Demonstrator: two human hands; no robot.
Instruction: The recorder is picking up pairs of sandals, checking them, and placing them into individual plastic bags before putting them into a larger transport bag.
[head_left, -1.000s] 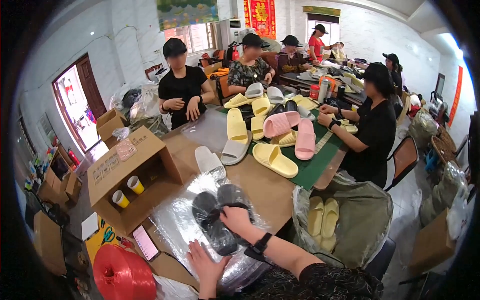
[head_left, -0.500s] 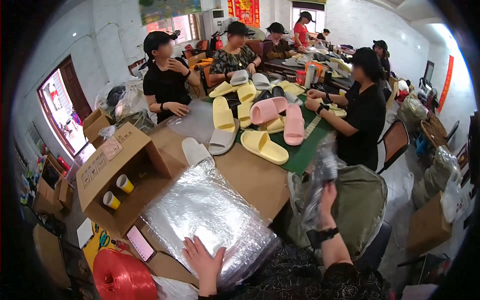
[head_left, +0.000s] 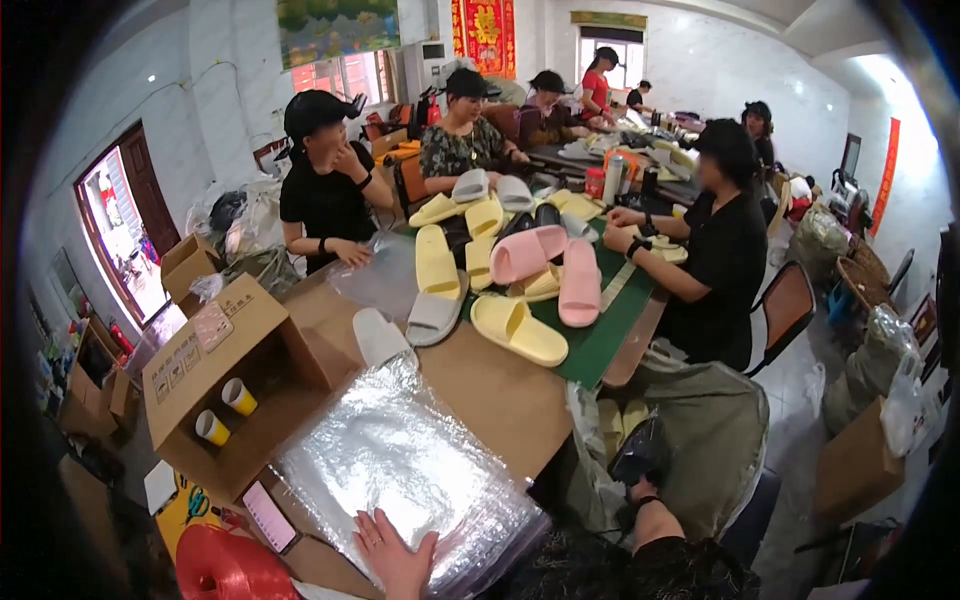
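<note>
Left hand (head_left: 392, 560) lies flat with fingers spread on the near edge of a stack of clear plastic bags (head_left: 400, 470), which covers the near part of the brown worktable (head_left: 500, 385). Right hand (head_left: 640, 487) reaches down to the right, off the table edge, and is closed on a pair of dark slippers in a clear bag (head_left: 638, 452), holding it at the mouth of a large grey-green sack (head_left: 700, 440); pale yellow slippers (head_left: 610, 425) show inside the sack. A black band circles the right wrist.

At the lower left sit a red spool of plastic twine (head_left: 225, 568) and a phone (head_left: 268, 515) lying face up just beside the bag stack. Left of the stack stands an open cardboard box (head_left: 215, 350) with two yellow-and-white cups (head_left: 225, 410) inside.

Beyond the stack, a white slipper (head_left: 380, 335) and a grey slipper (head_left: 435, 315) lie on the table. Farther on, a green mat (head_left: 600, 335) carries yellow slippers (head_left: 515, 328) and pink slippers (head_left: 555, 265), with more pairs piled behind.

Around the far end sit several people in dark clothes: one at the left with a hand raised to the face, one at the right with both hands on the mat, others behind.
</note>
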